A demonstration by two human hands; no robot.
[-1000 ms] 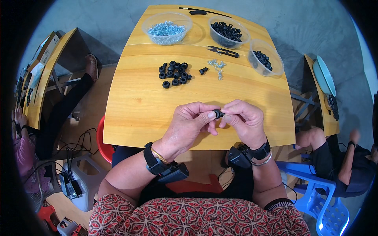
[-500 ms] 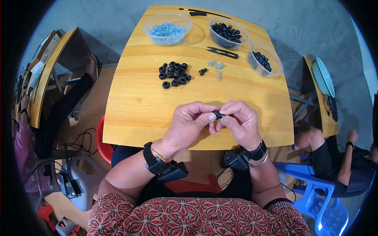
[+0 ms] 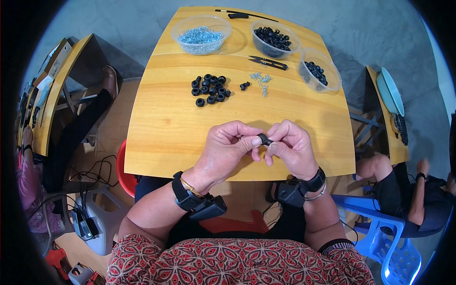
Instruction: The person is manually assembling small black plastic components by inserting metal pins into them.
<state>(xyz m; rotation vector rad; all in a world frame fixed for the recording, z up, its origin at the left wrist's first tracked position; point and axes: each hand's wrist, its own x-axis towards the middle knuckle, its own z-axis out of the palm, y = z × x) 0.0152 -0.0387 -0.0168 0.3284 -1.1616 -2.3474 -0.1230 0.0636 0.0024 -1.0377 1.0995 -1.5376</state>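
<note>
Above the near part of the table, my left hand [image 3: 227,148] pinches a small round black part [image 3: 262,137] between thumb and fingers. My right hand [image 3: 294,148] meets it from the other side, its thumb and forefinger closed on a slim black piece [image 3: 269,142] that joins or touches the round part. Farther off lies a group of round, hollow-ended black parts [image 3: 212,89]. Beside it are a few small black pieces [image 3: 244,86] and a scatter of tiny clear bits [image 3: 262,81].
Black thread snips [image 3: 268,63] lie beyond the bits. Clear tubs hold bluish clear bits [image 3: 201,35], black parts [image 3: 273,39] and more black parts [image 3: 316,73]. A thin black rod [image 3: 247,15] rests at the far edge. People sit at tables on both sides.
The right fingers have shifted slightly away from the left ones, and the slim black piece now shows between them. The round part has turned a little. Things on the table have not moved.
</note>
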